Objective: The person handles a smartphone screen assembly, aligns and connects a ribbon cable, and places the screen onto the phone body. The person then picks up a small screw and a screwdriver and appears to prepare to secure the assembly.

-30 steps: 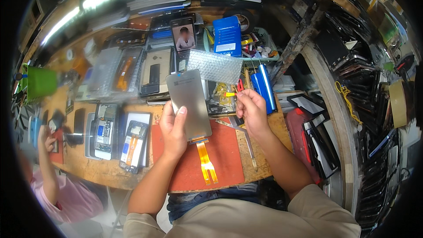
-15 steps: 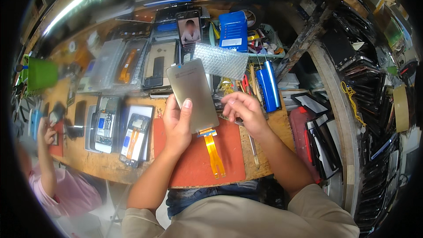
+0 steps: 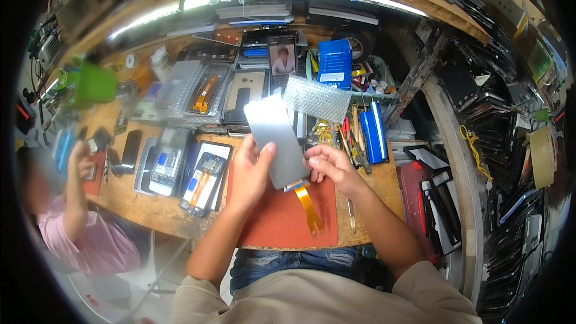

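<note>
- The scuffed wooden tabletop curves along its front edge; a narrow strip of wood shows right of the mat, a slim tool lying on it.
- The flat red mat reaches that front edge, leaving room below the two hands.
- At the back, a mesh basket holds a jumble of small things, too mixed to tell apart; a glossy blue box stands at its left.
- Clear bubble wrap, dimpled and crinkled, lies just beyond the panel.
- The smooth grey panel, a thin rounded rectangle, is held tilted above the mat.
- The left hand grips its left side, thumb flat on the face, other fingers behind.
- The right hand is at its right edge, fingers loosely curled; whether they touch or pinch it, I cannot tell.
- Two opened phones lie left of the mat, their insides exposed.
- A forked orange ribbon cable hangs from the panel's lower end.
</note>
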Demonstrator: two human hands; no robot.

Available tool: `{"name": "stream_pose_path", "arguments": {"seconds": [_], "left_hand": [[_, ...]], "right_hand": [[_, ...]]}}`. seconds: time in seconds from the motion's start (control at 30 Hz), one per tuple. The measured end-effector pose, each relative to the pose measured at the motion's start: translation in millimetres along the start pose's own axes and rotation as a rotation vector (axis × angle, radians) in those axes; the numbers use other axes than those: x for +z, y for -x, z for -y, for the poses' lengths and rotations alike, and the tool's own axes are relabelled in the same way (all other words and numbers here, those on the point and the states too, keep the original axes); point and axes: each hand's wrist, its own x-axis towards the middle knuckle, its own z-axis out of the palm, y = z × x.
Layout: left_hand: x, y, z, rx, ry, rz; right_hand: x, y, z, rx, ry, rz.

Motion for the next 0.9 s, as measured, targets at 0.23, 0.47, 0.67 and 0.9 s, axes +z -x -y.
{"name": "stream_pose_path", "arguments": {"seconds": [0.23, 0.47, 0.67, 0.9], "left_hand": [[-29, 83, -4, -0.359, -0.024, 0.011], [-38, 95, -7, -0.326, -0.608, 0.014], [-22, 103, -8, -0.024, -1.051, 0.014], [-25, 119, -14, 0.078, -0.855, 0.13]], "right_hand": [[-3, 1, -2, -0.043, 0.043, -0.158], [14, 2, -6, -0.021, 0.148, -0.124], [21, 8, 3, -0.107, 0.183, -0.231], [39, 64, 16, 0.025, 0.175, -0.127]]}}
